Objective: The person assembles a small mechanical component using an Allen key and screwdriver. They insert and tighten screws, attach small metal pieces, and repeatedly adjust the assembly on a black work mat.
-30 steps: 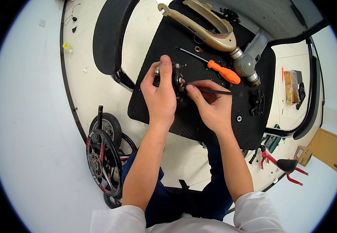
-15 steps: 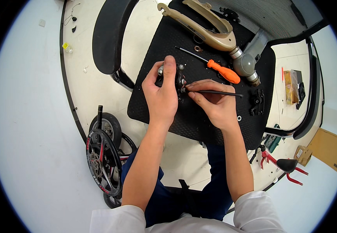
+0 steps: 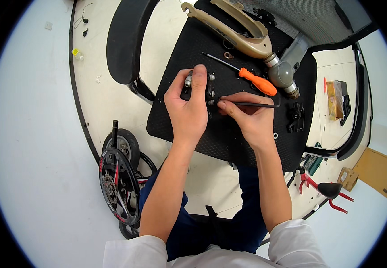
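My left hand [image 3: 188, 105] is closed around a small dark metal part [image 3: 208, 87] with several silver bolts along its right side; my palm and thumb hide much of it. Between the fingertips of my right hand [image 3: 250, 114] lies a black hex key [image 3: 256, 105], its bent short end pointing up at the right. The key's other end is at the lowest visible bolt [image 3: 211, 102]; whether it sits in the bolt head I cannot tell. Both hands are above the black chair seat [image 3: 229, 143].
On the seat are an orange-handled screwdriver [image 3: 257, 82], a beige bicycle fork [image 3: 247, 44], a black brake-like part [image 3: 295, 117] and a small nut [image 3: 275, 135]. Bicycle wheels [image 3: 118, 187] stand on the floor at left, a red frame piece [image 3: 308, 178] at right. Armrests flank the seat.
The hex key has turned in my right fingers, so its bent end now shows pointing up. My left hand and the dark part have shifted slightly right.
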